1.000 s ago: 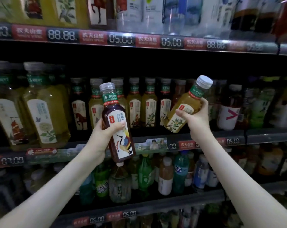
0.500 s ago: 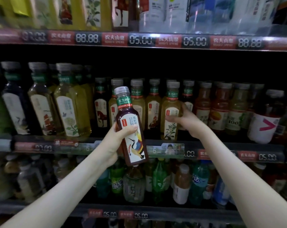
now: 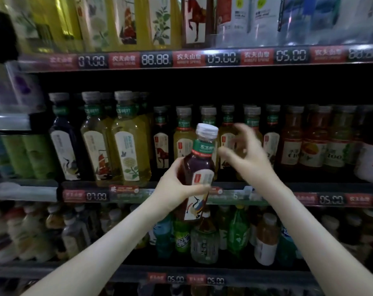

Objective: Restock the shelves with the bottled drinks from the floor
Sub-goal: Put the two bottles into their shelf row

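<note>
Dark tea bottle (image 3: 199, 165): in the air, near side of the middle shelf (image 3: 330, 198), not on it. It overlaps that shelf's front rail, centre of view.

Long axis: close to vertical and slightly tilted. The white cap (image 3: 207, 130) is up and leans a bit right, with the base down and a bit left. The crane label (image 3: 197, 207) faces the camera.

Left grip (image 3: 177, 189): wrapped round the lower body of the bottle. The thumb is on the left flank and the fingers (image 3: 202, 188) cross the front over the label. It carries the bottle alone.

Right grip (image 3: 245, 159): motion-blurred, fingers spread and loosely bent, holding nothing. It sits just right of the bottle's neck, in front of the row of small tea bottles (image 3: 161, 146) on the middle shelf. The thumb tip is close to the bottle's shoulder; can't tell if it touches.

Around it:
- The small bottles stand upright behind the held one, dark and yellow mixed.
- Larger tea bottles (image 3: 130, 150) are on the same shelf, further left.
- Orange-brown bottles (image 3: 292, 142) are to the right.
- The lower shelf holds mixed drinks, including a green bottle (image 3: 237, 229), directly below the held bottle.
- The top shelf price strip (image 3: 155, 59) reads 88.88 and 05.00.
</note>
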The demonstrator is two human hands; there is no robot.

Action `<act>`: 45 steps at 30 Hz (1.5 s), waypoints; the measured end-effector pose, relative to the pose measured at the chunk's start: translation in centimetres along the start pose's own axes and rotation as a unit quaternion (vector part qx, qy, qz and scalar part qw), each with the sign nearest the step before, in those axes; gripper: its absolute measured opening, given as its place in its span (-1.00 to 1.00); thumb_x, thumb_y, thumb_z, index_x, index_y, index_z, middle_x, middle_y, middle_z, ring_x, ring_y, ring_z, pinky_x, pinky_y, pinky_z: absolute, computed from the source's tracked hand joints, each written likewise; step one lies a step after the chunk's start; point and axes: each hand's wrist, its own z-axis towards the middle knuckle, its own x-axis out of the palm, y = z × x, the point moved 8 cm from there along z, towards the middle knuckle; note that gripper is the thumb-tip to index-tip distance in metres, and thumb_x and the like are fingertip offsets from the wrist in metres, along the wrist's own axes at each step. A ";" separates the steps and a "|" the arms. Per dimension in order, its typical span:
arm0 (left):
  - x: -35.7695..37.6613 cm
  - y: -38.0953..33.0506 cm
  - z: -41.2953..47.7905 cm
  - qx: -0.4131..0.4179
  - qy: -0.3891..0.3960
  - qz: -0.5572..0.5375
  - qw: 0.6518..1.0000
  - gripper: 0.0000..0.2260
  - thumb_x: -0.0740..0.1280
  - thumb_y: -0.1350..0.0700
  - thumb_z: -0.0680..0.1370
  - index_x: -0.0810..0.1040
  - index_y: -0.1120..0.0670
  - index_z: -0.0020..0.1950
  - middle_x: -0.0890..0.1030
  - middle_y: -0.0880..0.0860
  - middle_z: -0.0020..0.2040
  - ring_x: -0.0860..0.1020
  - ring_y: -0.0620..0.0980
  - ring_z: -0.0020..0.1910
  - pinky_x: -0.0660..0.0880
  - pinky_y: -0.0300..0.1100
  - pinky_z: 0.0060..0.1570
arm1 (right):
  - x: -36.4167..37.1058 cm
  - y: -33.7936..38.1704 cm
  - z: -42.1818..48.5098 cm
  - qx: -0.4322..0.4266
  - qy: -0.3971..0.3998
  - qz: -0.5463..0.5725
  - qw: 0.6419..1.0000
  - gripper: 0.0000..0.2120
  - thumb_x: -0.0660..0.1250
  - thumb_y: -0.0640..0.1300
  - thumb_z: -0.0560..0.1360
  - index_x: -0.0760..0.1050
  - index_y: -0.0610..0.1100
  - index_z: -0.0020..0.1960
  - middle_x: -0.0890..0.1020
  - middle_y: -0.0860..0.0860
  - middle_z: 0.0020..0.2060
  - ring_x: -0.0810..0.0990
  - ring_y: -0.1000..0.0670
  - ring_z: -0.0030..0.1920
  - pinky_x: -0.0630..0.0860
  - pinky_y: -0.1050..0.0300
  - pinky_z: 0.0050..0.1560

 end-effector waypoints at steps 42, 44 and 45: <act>14.1 -1.9 10.3 0.197 -0.113 0.504 0.833 -0.19 0.25 -0.16 0.56 -0.33 -0.15 0.52 -0.02 0.14 0.58 -0.20 0.06 0.55 -0.46 0.20 0.32 | -9.6 -13.4 3.4 0.164 -0.056 0.031 0.984 -0.47 0.47 -0.02 0.44 0.28 0.05 0.30 0.48 0.25 0.01 0.51 0.14 0.07 0.41 0.36 -0.11; 14.1 -2.0 10.3 0.182 -0.119 0.512 0.831 -0.21 0.24 -0.17 0.56 -0.27 -0.12 0.55 -0.03 0.11 0.58 -0.20 0.03 0.55 -0.48 0.16 0.30 | -8.6 -13.7 4.4 0.173 -0.007 -0.002 0.985 -0.32 0.46 0.04 0.45 0.21 0.01 0.45 0.43 0.17 0.14 0.42 0.12 0.17 0.36 0.24 0.03; 14.2 -2.0 10.3 0.177 -0.121 0.509 0.834 -0.21 0.25 -0.17 0.56 -0.26 -0.12 0.55 -0.02 0.10 0.58 -0.19 0.02 0.55 -0.49 0.15 0.30 | -8.4 -13.9 4.7 0.169 0.001 -0.012 0.985 -0.28 0.47 0.05 0.43 0.19 0.02 0.48 0.45 0.12 0.23 0.42 0.08 0.23 0.35 0.21 0.05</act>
